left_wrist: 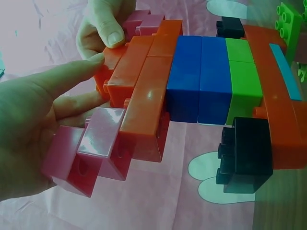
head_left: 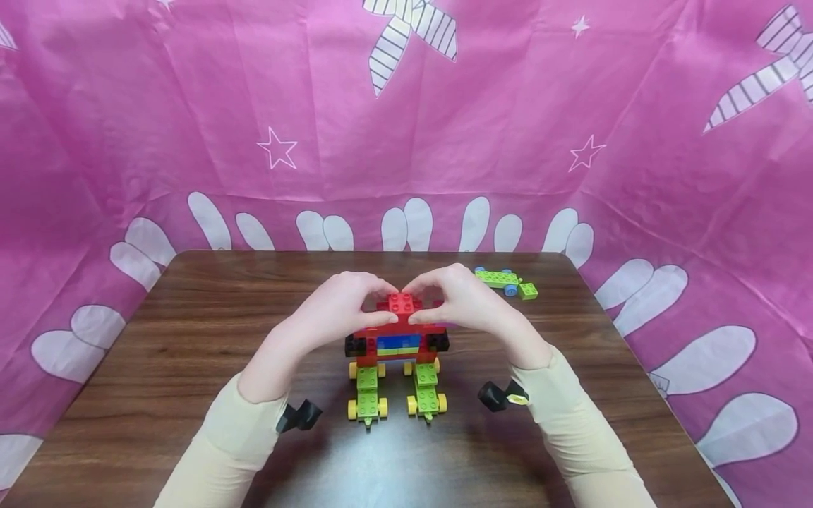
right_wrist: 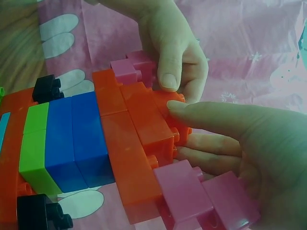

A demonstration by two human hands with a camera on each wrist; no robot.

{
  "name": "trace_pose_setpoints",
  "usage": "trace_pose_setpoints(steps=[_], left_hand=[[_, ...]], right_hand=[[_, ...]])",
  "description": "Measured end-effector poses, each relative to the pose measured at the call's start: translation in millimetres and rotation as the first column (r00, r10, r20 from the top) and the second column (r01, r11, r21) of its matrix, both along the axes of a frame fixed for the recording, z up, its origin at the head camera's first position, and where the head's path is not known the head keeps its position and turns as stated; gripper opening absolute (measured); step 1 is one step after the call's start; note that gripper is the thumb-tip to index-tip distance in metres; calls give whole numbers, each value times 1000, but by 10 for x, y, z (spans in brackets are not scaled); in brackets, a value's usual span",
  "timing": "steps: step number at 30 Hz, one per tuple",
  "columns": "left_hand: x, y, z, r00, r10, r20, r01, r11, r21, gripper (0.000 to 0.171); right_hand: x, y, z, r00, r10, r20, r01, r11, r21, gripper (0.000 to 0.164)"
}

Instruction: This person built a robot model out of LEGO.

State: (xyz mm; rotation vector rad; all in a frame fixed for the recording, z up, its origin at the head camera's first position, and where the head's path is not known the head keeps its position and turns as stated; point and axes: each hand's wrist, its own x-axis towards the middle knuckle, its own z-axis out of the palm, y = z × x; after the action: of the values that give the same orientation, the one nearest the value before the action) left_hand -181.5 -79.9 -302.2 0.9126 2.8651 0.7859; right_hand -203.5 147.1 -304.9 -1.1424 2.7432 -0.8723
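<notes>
A toy-brick build stands upright mid-table, with a red brick (head_left: 401,303) at its top. My left hand (head_left: 336,303) pinches that brick from the left, thumb in front and fingers behind. From the right, my right hand (head_left: 466,300) pinches the same brick, its thumb close to the left one. Below are wider red bricks (left_wrist: 146,100), blue bricks (left_wrist: 184,84) and lime bricks (left_wrist: 245,88). Pink bricks (right_wrist: 184,191) step out at the upper sides, and black bricks (left_wrist: 247,155) jut out lower down. Two lime wheeled bases (head_left: 367,402) with yellow wheels carry it.
At the back right of the brown wooden table (head_left: 190,339) lie a lime wheeled base (head_left: 497,278) with blue wheels and a small lime brick (head_left: 528,290). A pink patterned cloth (head_left: 444,141) surrounds the table at the back and sides.
</notes>
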Motion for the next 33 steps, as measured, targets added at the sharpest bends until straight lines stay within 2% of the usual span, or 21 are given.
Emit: trace_pose_setpoints(steps=[5, 10, 15, 20, 27, 33], left_hand=[[17, -7, -21, 1000, -5, -29, 4, 1000, -8, 48], [30, -14, -47, 999, 4, -44, -4, 1000, 12, 52], [33, -25, -86, 997, 19, -69, -16, 999, 30, 52], [52, -32, -104, 995, 39, -90, -36, 998, 44, 49], [57, -27, -147, 992, 42, -122, -37, 999, 40, 44], [66, -31, -160, 992, 52, -117, -47, 998, 47, 43]], right_hand=[[17, 31, -3, 1000, 1, -24, -1, 1000, -11, 42], [38, 122, 3, 1000, -1, -27, -1, 995, -98, 46], [22, 252, 10, 993, -56, -108, 35, 982, -185, 46], [-20, 460, -5, 966, -184, -184, 129, 952, -276, 42], [-192, 832, -177, 917, -345, -198, 233, 869, -436, 33], [-397, 1159, -436, 881, -445, -164, 347, 840, -417, 32]])
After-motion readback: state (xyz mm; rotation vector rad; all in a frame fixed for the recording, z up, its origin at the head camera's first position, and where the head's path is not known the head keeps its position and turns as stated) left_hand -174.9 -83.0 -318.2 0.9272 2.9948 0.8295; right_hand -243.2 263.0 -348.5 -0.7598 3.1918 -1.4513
